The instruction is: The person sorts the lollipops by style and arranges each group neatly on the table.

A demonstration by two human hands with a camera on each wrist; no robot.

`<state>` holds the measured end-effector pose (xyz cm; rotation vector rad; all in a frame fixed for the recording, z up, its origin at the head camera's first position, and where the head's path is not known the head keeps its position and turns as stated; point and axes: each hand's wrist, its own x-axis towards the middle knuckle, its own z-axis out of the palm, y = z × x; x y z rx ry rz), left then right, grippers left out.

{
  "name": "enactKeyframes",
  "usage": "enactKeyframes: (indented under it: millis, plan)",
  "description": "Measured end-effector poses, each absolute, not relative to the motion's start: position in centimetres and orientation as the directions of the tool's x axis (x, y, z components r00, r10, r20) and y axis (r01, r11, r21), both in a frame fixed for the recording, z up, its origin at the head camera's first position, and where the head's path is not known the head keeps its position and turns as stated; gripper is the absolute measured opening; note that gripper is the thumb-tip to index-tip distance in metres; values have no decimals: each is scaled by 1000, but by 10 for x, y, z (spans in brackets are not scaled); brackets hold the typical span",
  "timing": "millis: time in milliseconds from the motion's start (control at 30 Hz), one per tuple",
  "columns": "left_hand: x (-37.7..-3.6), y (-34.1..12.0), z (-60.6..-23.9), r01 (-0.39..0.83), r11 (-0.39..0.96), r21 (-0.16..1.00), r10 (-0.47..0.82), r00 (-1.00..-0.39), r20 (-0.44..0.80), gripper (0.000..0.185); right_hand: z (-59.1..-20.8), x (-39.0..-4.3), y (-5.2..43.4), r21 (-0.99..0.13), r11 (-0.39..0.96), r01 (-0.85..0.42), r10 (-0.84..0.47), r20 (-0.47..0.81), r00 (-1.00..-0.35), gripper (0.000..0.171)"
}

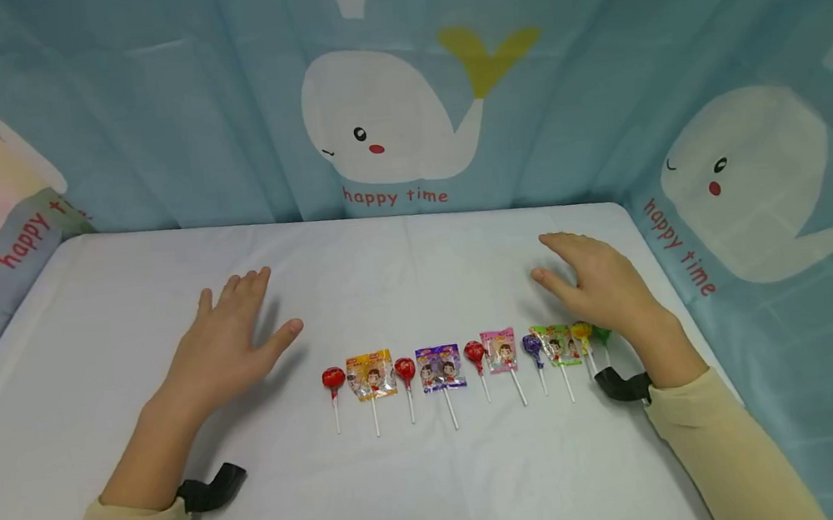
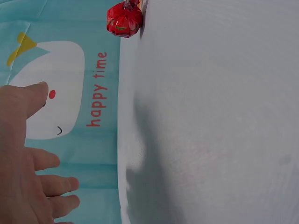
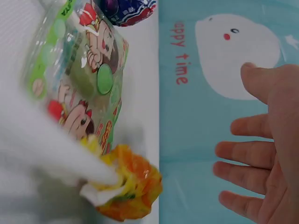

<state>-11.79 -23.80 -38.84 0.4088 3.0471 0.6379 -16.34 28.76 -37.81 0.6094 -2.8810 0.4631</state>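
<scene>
My left hand [image 1: 225, 349] hovers over the white cloth left of a row of lollipops, fingers spread, holding nothing. Nearest to it is a red round lollipop [image 1: 333, 378], also at the top of the left wrist view [image 2: 124, 21]. My right hand [image 1: 602, 280] is held above the row's right end, fingers extended and palm bare. Below it lie a green flat-packet lollipop [image 1: 556, 344], a yellow round one [image 1: 582, 333] and a green round one [image 1: 602, 334], partly hidden by the wrist. The yellow lollipop [image 3: 133, 184] looms large in the right wrist view.
Mid-row lie an orange packet lollipop [image 1: 371, 375], a second red one [image 1: 405, 369], a purple packet one [image 1: 440, 368], a third red one [image 1: 474, 352], a pink packet one [image 1: 500, 351] and a purple round one [image 1: 533, 346]. A blue whale-print curtain [image 1: 221, 103] borders the table [image 1: 423, 485].
</scene>
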Motion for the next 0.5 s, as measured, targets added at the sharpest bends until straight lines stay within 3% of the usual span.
enactKeyframes:
  millis: [133,333,500]
  plan:
    - [-114,-235,-385,211,868,449,224,-974,25,102,-375,-160,282,-370,830,-417,-347,243,-906,59]
    - [-108,-224,-386,208,826,523,235,-972,17,92,-372,-150,265,-596,734,-327,-330,108,-938,58]
    - [-103,-210,-391,262,776,574,281,-958,58,76,-375,-144,249,-645,702,-302,-366,37,-930,60]
